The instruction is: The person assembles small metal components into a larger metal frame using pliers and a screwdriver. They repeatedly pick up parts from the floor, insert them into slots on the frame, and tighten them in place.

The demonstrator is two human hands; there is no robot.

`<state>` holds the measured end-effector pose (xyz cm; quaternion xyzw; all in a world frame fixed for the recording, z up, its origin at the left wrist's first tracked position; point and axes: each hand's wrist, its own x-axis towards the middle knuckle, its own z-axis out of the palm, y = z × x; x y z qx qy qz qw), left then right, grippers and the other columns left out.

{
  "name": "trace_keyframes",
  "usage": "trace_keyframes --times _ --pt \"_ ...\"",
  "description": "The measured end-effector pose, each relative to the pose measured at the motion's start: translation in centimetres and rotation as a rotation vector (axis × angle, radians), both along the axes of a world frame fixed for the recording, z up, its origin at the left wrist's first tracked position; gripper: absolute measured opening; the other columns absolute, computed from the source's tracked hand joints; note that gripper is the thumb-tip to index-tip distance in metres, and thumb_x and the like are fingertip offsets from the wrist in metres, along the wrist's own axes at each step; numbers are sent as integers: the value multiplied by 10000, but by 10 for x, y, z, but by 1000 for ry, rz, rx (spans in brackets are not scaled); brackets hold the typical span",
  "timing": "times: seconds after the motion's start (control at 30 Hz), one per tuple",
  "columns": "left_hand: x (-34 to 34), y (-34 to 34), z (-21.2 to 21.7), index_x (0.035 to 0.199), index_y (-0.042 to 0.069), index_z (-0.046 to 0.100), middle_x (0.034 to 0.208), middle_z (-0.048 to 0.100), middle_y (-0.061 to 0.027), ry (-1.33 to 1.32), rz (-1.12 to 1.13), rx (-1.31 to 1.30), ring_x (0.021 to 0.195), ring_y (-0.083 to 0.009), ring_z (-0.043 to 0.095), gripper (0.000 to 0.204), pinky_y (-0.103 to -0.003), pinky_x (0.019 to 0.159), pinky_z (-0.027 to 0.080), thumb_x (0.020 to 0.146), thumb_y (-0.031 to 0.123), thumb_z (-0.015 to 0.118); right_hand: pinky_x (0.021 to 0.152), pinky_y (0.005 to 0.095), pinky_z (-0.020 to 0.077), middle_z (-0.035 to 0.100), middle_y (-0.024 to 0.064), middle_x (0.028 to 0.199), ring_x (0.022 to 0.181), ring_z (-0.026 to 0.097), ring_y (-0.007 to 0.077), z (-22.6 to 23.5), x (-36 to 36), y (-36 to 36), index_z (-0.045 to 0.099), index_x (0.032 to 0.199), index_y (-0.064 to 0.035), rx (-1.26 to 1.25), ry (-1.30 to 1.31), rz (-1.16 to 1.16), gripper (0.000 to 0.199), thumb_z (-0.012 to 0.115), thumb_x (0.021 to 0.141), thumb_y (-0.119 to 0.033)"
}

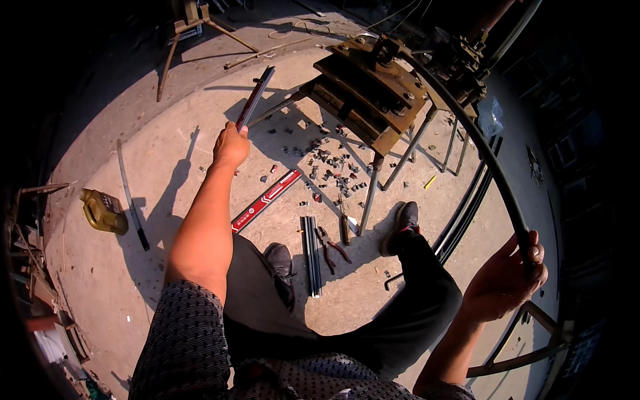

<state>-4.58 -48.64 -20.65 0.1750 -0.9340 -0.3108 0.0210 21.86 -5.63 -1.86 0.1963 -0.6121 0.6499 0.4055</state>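
My left hand (231, 147) is closed round the lower end of a short dark metal strip with red on its side (255, 100), which points up and away, left of the press. My right hand (505, 280) grips the near end of a long dark lever bar (490, 157). That bar runs back to the top of a rusty metal press (373, 90) standing on thin legs. Small dark metal scraps (330, 163) are scattered on the ground below the press.
Between my feet lie several dark strips (311, 257), pliers (327, 248) and a screwdriver-like tool (344, 220). Left of them is a long red box (267, 200). A yellow-brown jug (103, 212) and a rod (130, 193) are farther left. Long dark bars (472, 207) lie right.
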Motion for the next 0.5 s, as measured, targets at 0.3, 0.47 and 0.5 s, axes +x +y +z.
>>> trace_keyframes --times 0.3,0.47,0.5 --pt "2 6 10 1225 17 567 1276 636 -229 -122 -50 19 1201 -413 604 373 -502 997 485 1022 329 537 1059 377 467 527 144 1406 1253 563 247 -147 89 -1 494 1416 -26 32 -988 -405 424 605 1017 -122" --pt "-3 9 6 1245 33 575 1296 633 -218 -150 -91 34 1217 -407 598 386 -495 1013 479 1015 342 550 945 340 530 615 93 1237 1139 613 188 -136 63 -2 559 1337 1 150 -969 -371 340 603 1029 -135" --pt "-2 10 8 1249 34 577 1298 633 -217 -154 -104 24 1222 -405 596 390 -493 1019 477 1014 345 552 939 339 532 616 90 1234 1130 616 185 -138 61 -2 565 1326 0 133 -974 -349 329 604 1029 -135"
